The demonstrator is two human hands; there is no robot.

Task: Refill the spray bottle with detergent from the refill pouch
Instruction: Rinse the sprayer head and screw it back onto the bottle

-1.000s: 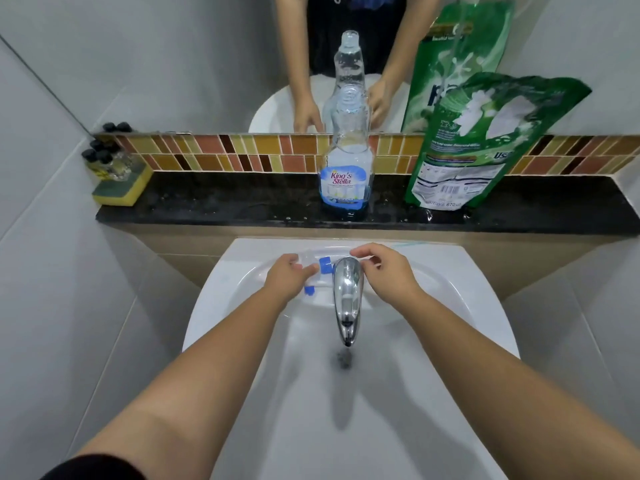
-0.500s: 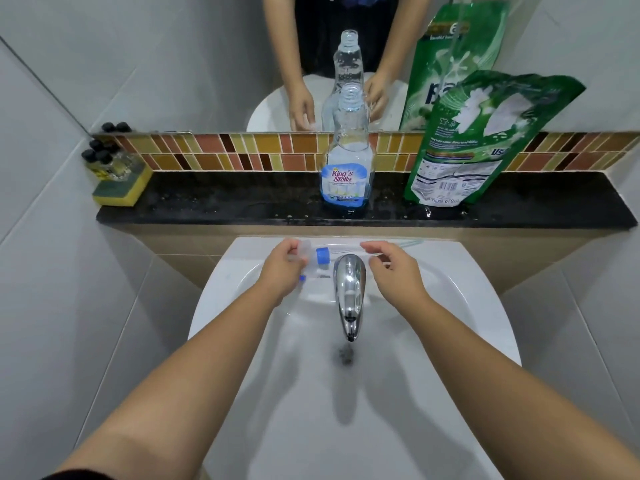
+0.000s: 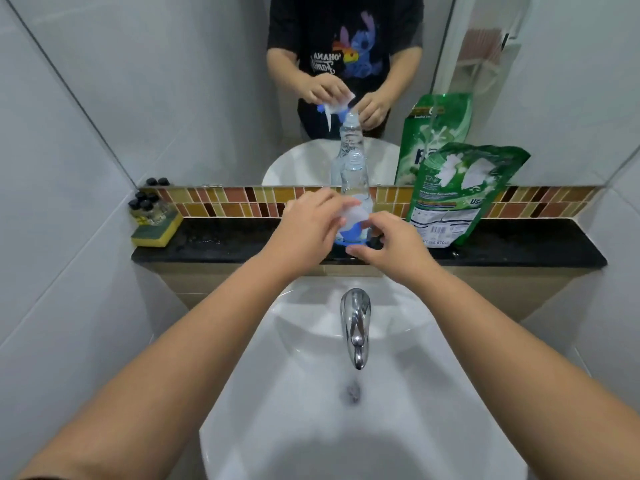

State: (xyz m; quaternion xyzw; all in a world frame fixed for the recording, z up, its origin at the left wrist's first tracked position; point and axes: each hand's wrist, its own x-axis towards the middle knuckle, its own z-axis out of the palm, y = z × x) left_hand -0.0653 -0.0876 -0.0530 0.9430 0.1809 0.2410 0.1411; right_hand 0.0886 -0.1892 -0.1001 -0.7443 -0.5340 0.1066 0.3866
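Your left hand (image 3: 304, 230) grips the white and blue spray head (image 3: 349, 225), fingers curled round its top, and your right hand (image 3: 391, 242) sits just beside it, fingertips loosely bent under the blue collar; whether they pinch the collar or only touch it cannot be told from here. The spray bottle (image 3: 355, 181) stands upright and uncapped right behind both hands on the dark surface (image 3: 519, 242), its lower half hidden by them, so its fill level is unclear. The green refill pouch (image 3: 460, 192) leans against the tiled strip a little beyond your right hand, near the bottle but apart from it. From here you are probably about to put the head back on the neck, or set it down. The risk is the dip tube: it is hidden behind your hands, and if it misses the narrow neck it may knock the light bottle over toward the sink (image 3: 311, 410). A crooked start on the collar could cross the thread and leak later. Watch your right forearm too, since swinging it outward could nudge the leaning pouch, which may spill if it is open.
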